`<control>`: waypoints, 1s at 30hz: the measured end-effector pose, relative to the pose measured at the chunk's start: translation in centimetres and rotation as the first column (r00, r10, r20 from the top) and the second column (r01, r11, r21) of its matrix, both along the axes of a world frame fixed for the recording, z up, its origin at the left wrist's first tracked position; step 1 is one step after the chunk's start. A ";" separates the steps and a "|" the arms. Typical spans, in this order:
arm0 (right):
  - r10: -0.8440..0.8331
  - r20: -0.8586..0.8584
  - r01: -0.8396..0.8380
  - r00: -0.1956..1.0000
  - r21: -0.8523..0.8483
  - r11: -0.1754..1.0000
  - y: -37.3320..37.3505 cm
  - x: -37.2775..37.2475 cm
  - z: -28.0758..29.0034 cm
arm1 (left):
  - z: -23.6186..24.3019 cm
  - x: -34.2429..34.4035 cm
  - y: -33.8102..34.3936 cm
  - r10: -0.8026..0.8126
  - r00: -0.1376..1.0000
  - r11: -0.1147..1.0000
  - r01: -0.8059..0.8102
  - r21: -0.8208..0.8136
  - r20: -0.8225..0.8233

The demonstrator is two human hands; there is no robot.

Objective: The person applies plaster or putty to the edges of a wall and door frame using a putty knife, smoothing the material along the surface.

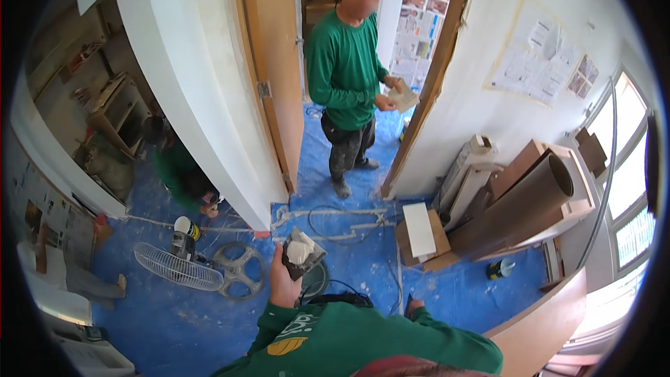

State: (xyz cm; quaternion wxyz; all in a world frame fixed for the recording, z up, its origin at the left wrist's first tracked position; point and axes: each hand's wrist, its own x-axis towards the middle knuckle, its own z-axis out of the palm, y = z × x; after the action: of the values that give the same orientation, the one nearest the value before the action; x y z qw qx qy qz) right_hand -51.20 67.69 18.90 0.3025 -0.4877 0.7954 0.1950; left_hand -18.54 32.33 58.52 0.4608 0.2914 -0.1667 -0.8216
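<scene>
one left hand gripping one plaster-laden hawk, one fan grille, two co-workers

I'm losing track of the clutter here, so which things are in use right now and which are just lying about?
In use:
- left hand, grip on a dark board with white filler
- right hand, empty, near the floor

Lying about:
- fan grille
- brown tube
- white panel on a box
- small can

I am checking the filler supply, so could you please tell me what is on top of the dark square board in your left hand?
A lump of white filler sits on the dark square board; the left hand covers its underside.
</scene>
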 end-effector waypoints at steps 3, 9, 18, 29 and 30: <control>-0.218 -0.210 0.180 0.953 -0.184 0.966 2.2 0.2 -8.6 | 0.4 2.4 -3.2 -0.012 0.999 0.997 0.016 0.078 -0.041; -0.160 -0.208 0.136 0.965 -0.126 0.983 -1.9 11.8 -11.7 | -0.4 9.9 -10.0 -0.085 0.996 0.994 0.082 -0.066 -0.037; -0.449 -0.006 0.441 0.894 -0.175 0.880 1.4 27.1 -7.5 | 1.2 20.1 -15.4 -0.093 0.995 0.995 0.095 -0.039 0.047; -0.490 -0.111 0.438 0.865 -0.309 0.844 -7.5 24.7 0.6 | -1.5 24.4 -17.0 0.031 0.999 0.995 -0.029 0.092 -0.012; -0.567 -0.082 0.495 0.820 -0.396 0.773 -9.2 24.4 1.0 | -1.6 24.7 -17.2 0.028 1.000 0.995 -0.028 0.093 0.003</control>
State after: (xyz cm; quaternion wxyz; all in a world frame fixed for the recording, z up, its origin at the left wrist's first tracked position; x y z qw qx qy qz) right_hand -26.80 58.47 19.95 0.1715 -0.2670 0.9483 0.0005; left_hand 6.18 15.12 56.89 0.4579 0.3157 -0.1246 -0.8216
